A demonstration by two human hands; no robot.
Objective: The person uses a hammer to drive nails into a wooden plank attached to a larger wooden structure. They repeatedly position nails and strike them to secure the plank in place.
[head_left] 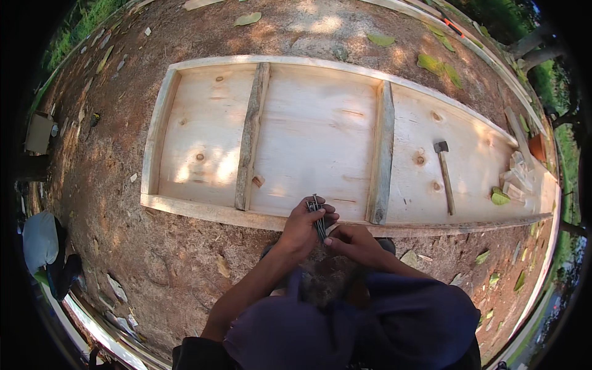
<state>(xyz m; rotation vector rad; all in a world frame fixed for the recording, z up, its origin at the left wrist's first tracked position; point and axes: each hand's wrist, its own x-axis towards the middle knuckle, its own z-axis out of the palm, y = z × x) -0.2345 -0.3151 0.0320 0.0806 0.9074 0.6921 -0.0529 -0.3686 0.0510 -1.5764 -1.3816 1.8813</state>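
The left hand was closed around a bundle of nails just over the wooden form's near rail, the right hand pinching one shank; small, stiff and probably slippery, they seemed best gripped mid-shank.

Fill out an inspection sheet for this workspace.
Surface: bare dirt ground, scattered with dry leaves and wood scraps.
Job's things: bundle of nails in the left hand; long wooden plank frame with cross battens lying flat.
Clutter: hammer and small wood offcuts resting on the frame's right part.
Grippers: left hand closed round the nails; right hand pinching at the bundle's lower end.
Cables: nothing seen.
Surroundings: grass at the edges, tree trunks at upper right, a cardboard box at left.
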